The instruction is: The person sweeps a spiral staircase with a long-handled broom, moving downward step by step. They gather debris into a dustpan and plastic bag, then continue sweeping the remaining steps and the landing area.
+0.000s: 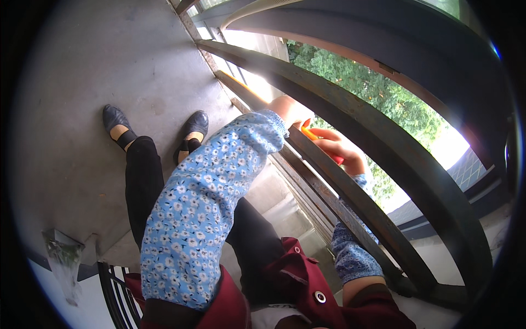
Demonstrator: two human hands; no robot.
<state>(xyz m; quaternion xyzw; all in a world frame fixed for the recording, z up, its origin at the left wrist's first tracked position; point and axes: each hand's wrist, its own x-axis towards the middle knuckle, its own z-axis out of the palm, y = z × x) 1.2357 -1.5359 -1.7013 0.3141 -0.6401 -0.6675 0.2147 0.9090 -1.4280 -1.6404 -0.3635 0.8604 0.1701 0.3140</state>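
Observation:
My left hand (291, 111) reaches over to a dark metal railing bar (356, 186), its fingers curled and partly hidden in glare. What it grips, if anything, does not show. Beyond that bar, my right hand (341, 149) is closed around a small orange-and-red object (309, 132); its kind is unclear, and fingers and bar cover most of it. The two hands are close together at the bar. Blue floral sleeve covers (203, 192) are on both forearms, and the right forearm passes behind the bars.
A broad curved rail (378, 118) runs beyond my hands, with green foliage (367, 88) outside. Below are concrete steps (274, 192). Legs in black trousers and dark shoes (118, 123) are on the grey floor (98, 71). A clear plastic bag with greenery (63, 257) is at lower left.

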